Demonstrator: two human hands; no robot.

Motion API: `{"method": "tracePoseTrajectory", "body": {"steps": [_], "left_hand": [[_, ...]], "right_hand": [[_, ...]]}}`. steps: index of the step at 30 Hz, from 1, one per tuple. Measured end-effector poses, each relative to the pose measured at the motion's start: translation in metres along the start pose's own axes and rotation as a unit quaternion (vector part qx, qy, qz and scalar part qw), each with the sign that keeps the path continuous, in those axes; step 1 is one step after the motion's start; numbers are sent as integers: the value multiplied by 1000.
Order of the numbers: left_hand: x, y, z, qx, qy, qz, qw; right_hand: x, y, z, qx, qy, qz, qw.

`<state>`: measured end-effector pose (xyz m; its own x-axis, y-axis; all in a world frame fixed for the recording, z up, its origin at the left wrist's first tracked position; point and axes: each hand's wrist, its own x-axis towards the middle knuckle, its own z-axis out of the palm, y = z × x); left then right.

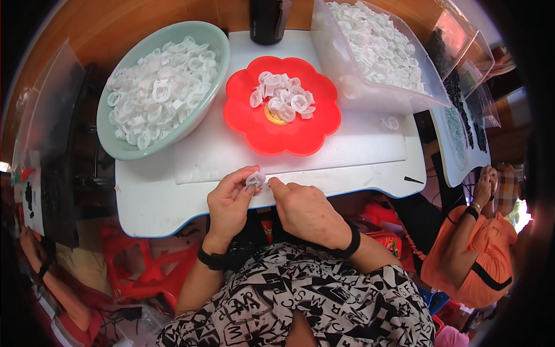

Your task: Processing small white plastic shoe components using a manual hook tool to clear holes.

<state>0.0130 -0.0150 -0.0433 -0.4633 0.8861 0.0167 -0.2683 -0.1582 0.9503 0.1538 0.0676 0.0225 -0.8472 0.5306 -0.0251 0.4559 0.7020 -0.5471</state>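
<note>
Near the front edge of the white table (pixel 150 208), my left hand (pixel 227 202) pinches a small translucent white plastic ring part (pixel 255 179) between thumb and fingers. My right hand (pixel 309 213) is closed on a thin tool, mostly hidden in the fist; its slim tip (pixel 266 183) meets the part's right side. Just beyond my hands sits a red flower-shaped dish (pixel 260 141) with a small heap of similar parts (pixel 286 92) and a gold-coloured round mark at its centre. A pale green bowl (pixel 130 151) full of such parts stands to the left.
At the back right, a clear plastic bin (pixel 370 95) holds many white parts. One loose part (pixel 390 122) lies in front of it. A black bottle (pixel 269 23) stands at the back. People sit at both sides, one in an orange top (pixel 462 254) by another table.
</note>
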Motion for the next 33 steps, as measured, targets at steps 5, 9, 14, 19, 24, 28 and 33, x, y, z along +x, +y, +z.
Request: {"method": "tracePoseTrajectory", "body": {"steps": [5, 9, 14, 19, 24, 28, 33], "left_hand": [[-2, -3, -2, 38, -6, 22, 999], [-2, 0, 0, 28, 0, 5, 1000], [-2, -1, 2, -27, -4, 17, 999], [1, -6, -1, 15, -35, 66, 997], [0, -6, 0, 36, -41, 77, 996], [0, -5, 0, 48, -41, 75, 995], [-2, -7, -1, 81, -40, 80, 993]], "right_hand": [[4, 0, 3, -11, -27, -12, 1000], [3, 4, 2, 4, -44, -4, 999], [-10, -4, -1, -10, -7, 37, 999], [-9, -3, 4, -45, 1, 15, 999], [-6, -7, 1, -69, -5, 10, 998], [-4, -9, -1, -85, -27, 13, 996], [0, -13, -4, -122, -54, 5, 991]]}}
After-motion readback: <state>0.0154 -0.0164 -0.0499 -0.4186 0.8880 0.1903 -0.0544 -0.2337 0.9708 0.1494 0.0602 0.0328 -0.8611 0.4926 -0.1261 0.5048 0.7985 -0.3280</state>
